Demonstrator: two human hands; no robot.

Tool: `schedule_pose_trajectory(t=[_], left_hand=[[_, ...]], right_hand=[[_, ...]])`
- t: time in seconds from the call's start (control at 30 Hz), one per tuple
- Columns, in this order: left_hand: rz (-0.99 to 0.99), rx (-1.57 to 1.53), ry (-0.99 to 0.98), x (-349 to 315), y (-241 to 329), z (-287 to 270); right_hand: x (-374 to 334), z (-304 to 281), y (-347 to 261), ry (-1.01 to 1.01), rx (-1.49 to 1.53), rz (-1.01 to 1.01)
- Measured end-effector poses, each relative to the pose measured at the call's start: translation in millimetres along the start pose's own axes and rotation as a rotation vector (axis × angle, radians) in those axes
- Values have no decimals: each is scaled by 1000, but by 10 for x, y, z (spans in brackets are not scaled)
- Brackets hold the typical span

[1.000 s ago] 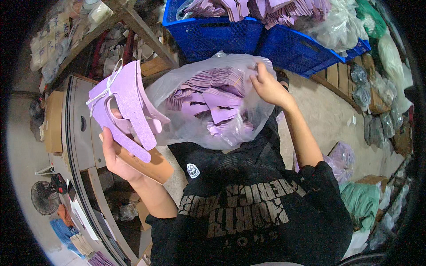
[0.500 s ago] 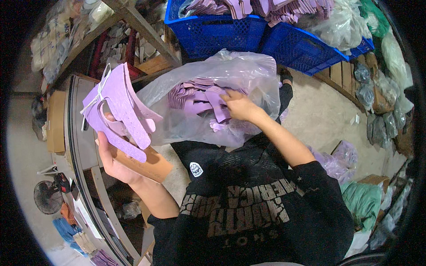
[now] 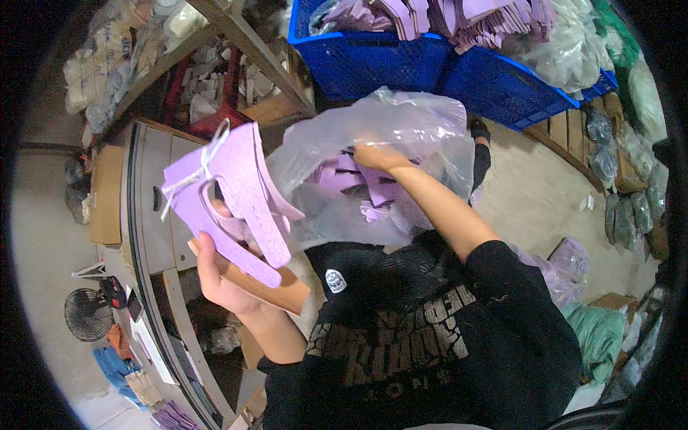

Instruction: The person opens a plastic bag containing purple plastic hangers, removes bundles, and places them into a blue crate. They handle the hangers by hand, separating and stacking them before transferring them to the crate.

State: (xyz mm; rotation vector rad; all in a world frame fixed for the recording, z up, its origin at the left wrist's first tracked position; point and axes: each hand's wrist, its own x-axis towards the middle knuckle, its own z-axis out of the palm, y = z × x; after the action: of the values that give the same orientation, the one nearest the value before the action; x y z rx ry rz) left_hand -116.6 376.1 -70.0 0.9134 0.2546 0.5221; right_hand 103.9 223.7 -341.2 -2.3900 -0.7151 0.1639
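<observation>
My left hand [image 3: 233, 290] is closed around a bundle of lilac cut-out pieces [image 3: 240, 190], flat and curved with long prongs. White string [image 3: 208, 161] ties the bundle near its top. A brown, card-like strip [image 3: 294, 290] sits against the same palm, under the prongs. Before me stands a large clear plastic bag [image 3: 401, 118], its mouth open, holding more lilac cut-out pieces [image 3: 380, 188]. My right hand [image 3: 376, 158] reaches into this bag among the pieces; its fingertips are hidden there, so their grip cannot be made out.
Blue crates [image 3: 373, 64] heaped with lilac pieces stand beyond the bag. Left are a grey cabinet [image 3: 154, 193], a cardboard box [image 3: 107, 193] and a fan [image 3: 87, 314]. A slatted wooden pallet [image 3: 559, 129] and filled bags lie on the right.
The whole view has shifted slightly. My left hand has brought the tied bundle a little right and nearer me. My right hand has gone deeper into the bag, toward its far side.
</observation>
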Motion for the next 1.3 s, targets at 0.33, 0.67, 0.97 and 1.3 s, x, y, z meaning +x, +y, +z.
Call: schedule_pose_trajectory(t=[0.33,0.67,0.97,1.3], left_hand=[[10,38,70,-69,5,-380],[-113,49,-114,-259,-160,-512],[-209,470,-139,-380,-141,-328],[30,792,-187,-364,-697,-87]], right_hand=[[-340,475,-117,-187,98,-222],[-316,309,-774,-519,-110,-147],[-396,109,-546,-421,-21,-229],[-1351,-1545,-1297,47,733,-193]])
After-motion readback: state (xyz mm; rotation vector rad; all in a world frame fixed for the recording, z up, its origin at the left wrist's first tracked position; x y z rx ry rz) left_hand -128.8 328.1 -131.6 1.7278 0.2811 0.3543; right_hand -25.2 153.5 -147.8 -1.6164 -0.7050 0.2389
